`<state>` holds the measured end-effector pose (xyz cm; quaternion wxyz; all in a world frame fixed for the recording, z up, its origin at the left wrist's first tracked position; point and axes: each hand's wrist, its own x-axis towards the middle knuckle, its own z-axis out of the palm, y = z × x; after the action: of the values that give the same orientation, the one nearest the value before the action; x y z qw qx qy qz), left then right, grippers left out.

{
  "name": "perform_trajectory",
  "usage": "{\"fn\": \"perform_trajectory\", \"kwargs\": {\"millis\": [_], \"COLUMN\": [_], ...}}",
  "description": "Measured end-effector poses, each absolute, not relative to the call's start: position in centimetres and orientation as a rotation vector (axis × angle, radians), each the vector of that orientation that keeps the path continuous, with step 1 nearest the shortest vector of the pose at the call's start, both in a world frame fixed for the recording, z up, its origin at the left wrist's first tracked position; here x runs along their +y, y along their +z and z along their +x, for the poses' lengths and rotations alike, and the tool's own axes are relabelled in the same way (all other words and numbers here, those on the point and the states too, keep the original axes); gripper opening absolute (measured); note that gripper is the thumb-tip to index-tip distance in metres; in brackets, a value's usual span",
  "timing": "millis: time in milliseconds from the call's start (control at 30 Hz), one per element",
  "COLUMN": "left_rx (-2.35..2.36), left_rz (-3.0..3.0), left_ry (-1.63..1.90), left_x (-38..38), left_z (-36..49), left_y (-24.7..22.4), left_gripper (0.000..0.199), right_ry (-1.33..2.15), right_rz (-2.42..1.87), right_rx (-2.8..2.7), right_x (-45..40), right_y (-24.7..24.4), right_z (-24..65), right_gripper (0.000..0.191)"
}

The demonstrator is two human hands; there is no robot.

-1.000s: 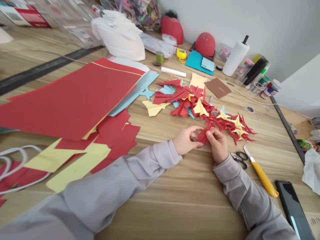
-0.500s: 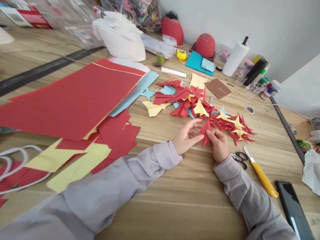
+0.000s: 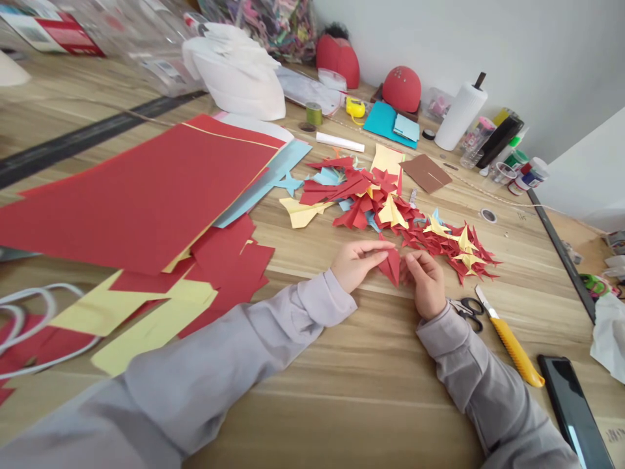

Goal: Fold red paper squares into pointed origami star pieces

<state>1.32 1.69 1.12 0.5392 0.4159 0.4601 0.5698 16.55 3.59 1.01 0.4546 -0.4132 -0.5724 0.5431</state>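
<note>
Red folded paper (image 3: 390, 266) stands between both hands' fingers, folded-paper pile (image 3: 439, 244) just beyond them; left hand (image 3: 356, 266) fingers together alongside, right hand (image 3: 424, 283) fingers seemingly pinching edge. Steady pinch keeps creases crisp.

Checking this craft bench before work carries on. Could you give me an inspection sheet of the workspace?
Surface: light wood-grain table.
Job's things: folded red paper piece; nearby heap of folded red, yellow and blue paper shapes.
Clutter: stacked red paper sheets, black-handled steel scissors, yellow utility knife, black smartphone.
Hands: left hand and right hand flank the piece, fingers close to it.
Cables: white cord loops, lower left.
Surroundings: white wall, red rounded dome.
</note>
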Motion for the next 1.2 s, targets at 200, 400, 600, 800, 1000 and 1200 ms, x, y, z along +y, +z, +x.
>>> {"fn": "perform_trajectory", "kwargs": {"millis": [200, 400, 600, 800, 1000, 1200], "left_rx": [1.042, 1.017, 1.08, 1.126, 1.153, 1.149], "left_rz": [0.848, 0.855, 0.962, 1.034, 0.962, 0.954], "left_ry": [1.36, 1.345, 1.366, 1.392, 1.419, 1.398], "left_x": [1.97, 1.96, 1.92, 1.98, 1.99, 1.91], "left_z": [1.51, 1.49, 1.34, 1.36, 1.45, 1.56], "left_y": [0.8, 0.68, 0.71, 0.76, 0.75, 0.64], "left_gripper": [0.04, 0.045, 0.035, 0.026, 0.023, 0.026], "right_ry": [1.276, 1.145, 1.085, 1.116, 1.168, 1.095], "right_rz": [-0.896, -0.909, -0.919, -0.906, -0.96, -0.975], "right_rx": [-1.492, -1.654, -1.651, -1.634, -1.632, -1.655], "right_x": [3.53, 3.54, 3.56, 3.36, 3.11, 3.06], "right_y": [0.64, 0.71, 0.92, 1.16, 1.19, 1.02], "right_z": [16.48, 16.55, 16.48, 16.45, 16.37, 16.43], "right_gripper": [0.016, 0.009, 0.007, 0.007, 0.012, 0.012]}}
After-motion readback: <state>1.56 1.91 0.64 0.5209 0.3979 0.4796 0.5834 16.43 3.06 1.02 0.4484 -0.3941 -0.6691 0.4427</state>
